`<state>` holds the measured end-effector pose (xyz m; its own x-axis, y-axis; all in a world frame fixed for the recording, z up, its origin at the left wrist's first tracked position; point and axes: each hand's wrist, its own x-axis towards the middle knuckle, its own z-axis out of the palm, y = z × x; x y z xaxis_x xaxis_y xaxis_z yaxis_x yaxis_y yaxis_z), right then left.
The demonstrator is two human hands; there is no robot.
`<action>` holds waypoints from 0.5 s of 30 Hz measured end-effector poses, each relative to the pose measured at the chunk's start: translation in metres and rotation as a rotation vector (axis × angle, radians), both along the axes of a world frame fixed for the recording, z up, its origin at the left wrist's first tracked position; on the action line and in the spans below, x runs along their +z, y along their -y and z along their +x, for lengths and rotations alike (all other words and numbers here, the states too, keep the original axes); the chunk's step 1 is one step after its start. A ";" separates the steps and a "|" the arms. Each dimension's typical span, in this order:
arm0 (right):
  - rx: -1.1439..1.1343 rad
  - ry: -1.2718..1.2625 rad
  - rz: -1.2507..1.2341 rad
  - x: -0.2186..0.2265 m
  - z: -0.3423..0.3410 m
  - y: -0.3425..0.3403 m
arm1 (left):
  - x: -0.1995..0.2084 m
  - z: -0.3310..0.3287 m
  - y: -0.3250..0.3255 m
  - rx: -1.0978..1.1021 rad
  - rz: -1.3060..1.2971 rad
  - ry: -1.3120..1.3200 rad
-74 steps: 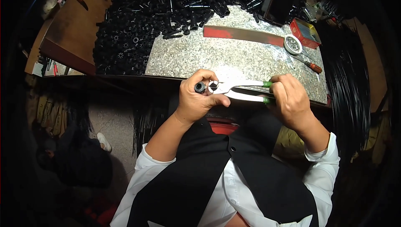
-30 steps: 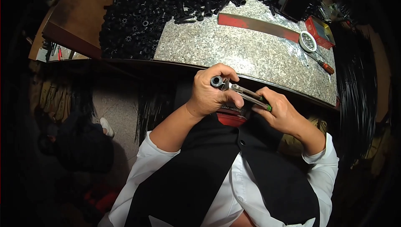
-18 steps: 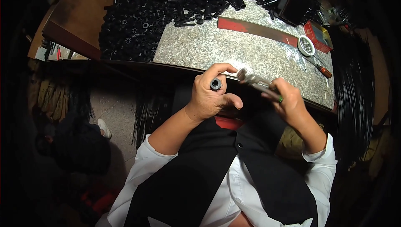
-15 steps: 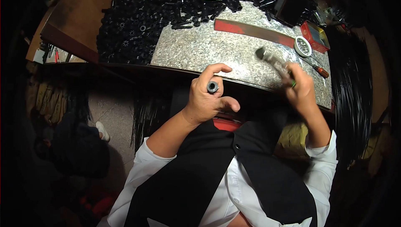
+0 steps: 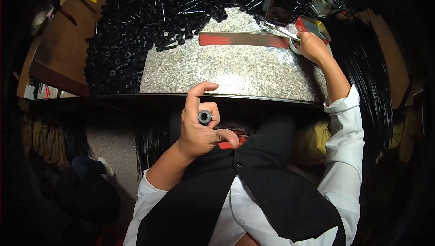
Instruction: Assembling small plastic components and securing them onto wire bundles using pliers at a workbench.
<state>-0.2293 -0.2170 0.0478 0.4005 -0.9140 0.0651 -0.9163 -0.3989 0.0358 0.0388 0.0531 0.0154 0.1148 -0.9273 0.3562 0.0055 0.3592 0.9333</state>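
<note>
My left hand (image 5: 192, 130) is raised in front of the bench's near edge. Its lower fingers wrap round a black tube-shaped part (image 5: 205, 117) with the hollow end facing up, while thumb and forefinger stand apart. Over at the right side of the bench, my right hand (image 5: 312, 47) is closed on a metal tool (image 5: 283, 32) with a slim shaft and a bit of green by the fingers. Its exact kind I cannot make out. The hand is over a small white bowl (image 5: 294, 47), mostly hiding it, beside a red box (image 5: 300, 25).
A heap of black tubular parts (image 5: 131, 33) covers the speckled bench top (image 5: 181, 69) at the back and left. A red-brown flat bar (image 5: 244, 39) lies across it. Beyond stands a dark panel (image 5: 283, 1). Long black strands (image 5: 369, 83) hang at right. Another person's shoe (image 5: 107, 167) shows at lower left.
My right hand has moved away from me to the bowl and box, taking the tool along. My left hand keeps its grip on the tube. The whole view has shifted.
</note>
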 end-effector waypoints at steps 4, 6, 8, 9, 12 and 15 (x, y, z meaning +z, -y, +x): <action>-0.032 0.031 0.037 0.000 0.006 0.000 | -0.001 0.002 0.002 -0.001 0.009 -0.019; -0.044 0.097 0.017 -0.005 -0.001 0.003 | -0.002 0.002 0.005 -0.015 0.011 -0.020; -0.067 0.092 0.043 0.001 0.002 0.000 | -0.003 0.002 0.007 -0.010 0.010 -0.010; -0.100 0.084 0.063 0.003 0.003 -0.003 | -0.003 0.003 0.008 -0.015 0.004 -0.002; -0.083 0.109 0.013 -0.001 0.003 -0.005 | -0.001 0.003 0.008 -0.014 0.016 0.017; -0.083 0.153 -0.054 -0.001 0.002 -0.011 | -0.002 0.003 0.009 -0.016 0.028 0.016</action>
<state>-0.2275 -0.2064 0.0465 0.3051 -0.9372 0.1691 -0.9425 -0.3226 -0.0874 0.0415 0.0441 0.0137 0.0946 -0.9386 0.3319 -0.0041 0.3330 0.9429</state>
